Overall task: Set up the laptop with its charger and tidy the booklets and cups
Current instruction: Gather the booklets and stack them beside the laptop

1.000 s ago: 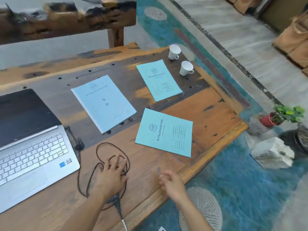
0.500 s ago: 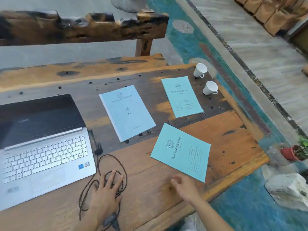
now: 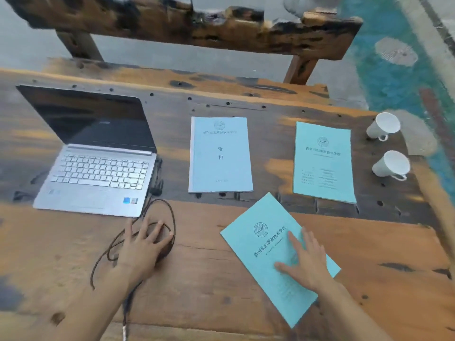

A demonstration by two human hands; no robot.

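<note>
in the head view, an open silver laptop [image 3: 98, 168] is sitting on the left part of the worn wooden bench [image 3: 209, 279], its dark screen tilted back and its keyboard facing the person. a dark charger cable [image 3: 170, 217] is running along the laptop's right edge, where a plug looks to be sitting at the side of the machine, and is curling into loose loops on the bench just in front of the laptop's near right corner. the left hand [image 3: 141, 252] is lying flat on those loops with its fingers spread apart, pressing on the cable rather than gripping it.

a pale blue booklet [image 3: 220, 156] is lying square in the middle of the bench, just to the right of the laptop. a turquoise booklet [image 3: 323, 163] is lying further right, slightly turned. a second turquoise booklet [image 3: 268, 244] is lying nearer the person, rotated at a diagonal, apart from the other two. the right hand [image 3: 305, 259] is resting palm down on this near booklet, fingers apart and flat on its cover, gripping nothing.

two white cups are standing near the right edge of the bench, beside the far turquoise booklet: the farther cup [image 3: 382, 126] and the nearer cup [image 3: 391, 166], close together but not touching, handles toward the person.
</note>
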